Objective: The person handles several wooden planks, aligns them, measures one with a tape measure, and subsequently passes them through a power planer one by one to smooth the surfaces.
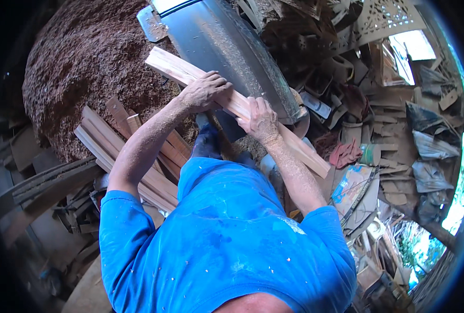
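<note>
The board [234,103] is in both hands, and it lies slantwise across the near end of the machine [219,47]; whether the two touch, I cannot tell. The left hand [206,91] is closed on the board, with the fingers bent over its far edge, and beyond this hand one end sticks out to the left of the machine. The right hand [260,120] grips the board also, farther along it, and from there the other end goes out to the right of the machine. To the left of the machine there is a big brown heap [96,68], and nearer to the person, on the same side, some planks [102,131]. To the right of the machine lies a red cloth [345,154].
</note>
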`<state>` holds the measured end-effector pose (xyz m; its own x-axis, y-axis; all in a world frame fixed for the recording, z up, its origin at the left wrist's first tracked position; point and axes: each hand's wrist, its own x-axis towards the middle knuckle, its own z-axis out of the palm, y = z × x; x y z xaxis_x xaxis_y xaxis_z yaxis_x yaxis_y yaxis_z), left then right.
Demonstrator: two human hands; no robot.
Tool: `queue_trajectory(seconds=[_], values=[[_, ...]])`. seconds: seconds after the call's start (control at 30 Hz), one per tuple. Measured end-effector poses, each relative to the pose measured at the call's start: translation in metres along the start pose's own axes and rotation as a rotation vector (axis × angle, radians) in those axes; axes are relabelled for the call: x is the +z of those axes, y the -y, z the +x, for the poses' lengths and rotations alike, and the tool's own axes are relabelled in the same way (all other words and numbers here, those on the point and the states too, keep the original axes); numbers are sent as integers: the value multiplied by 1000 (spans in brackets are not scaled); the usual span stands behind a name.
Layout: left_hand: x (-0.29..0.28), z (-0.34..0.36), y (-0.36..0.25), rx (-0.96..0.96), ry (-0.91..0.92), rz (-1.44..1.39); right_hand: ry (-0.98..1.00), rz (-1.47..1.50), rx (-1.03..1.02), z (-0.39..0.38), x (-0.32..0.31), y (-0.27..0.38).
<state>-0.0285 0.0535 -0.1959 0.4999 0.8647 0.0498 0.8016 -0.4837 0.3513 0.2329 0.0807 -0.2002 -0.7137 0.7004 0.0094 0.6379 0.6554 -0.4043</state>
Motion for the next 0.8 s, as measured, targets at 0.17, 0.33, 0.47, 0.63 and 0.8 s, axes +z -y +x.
queue_trajectory(seconds=[0.17,0.33,0.47,0.63,0.8], values=[[0,3,1,-3,-18,-19,-54,9,-12,-24,-11,-9],[-3,3,-3,1,-16,16,-140,-159,-119,-69,-21,-28],[0,2,-2,-16,7,15,-93,-137,-32,-63,-20,-27],[1,0,-2,-28,-10,7,-21,-206,-16,-49,-12,-27],[8,-2,-4,-9,-47,110,52,-221,-30,-43,-19,-28]])
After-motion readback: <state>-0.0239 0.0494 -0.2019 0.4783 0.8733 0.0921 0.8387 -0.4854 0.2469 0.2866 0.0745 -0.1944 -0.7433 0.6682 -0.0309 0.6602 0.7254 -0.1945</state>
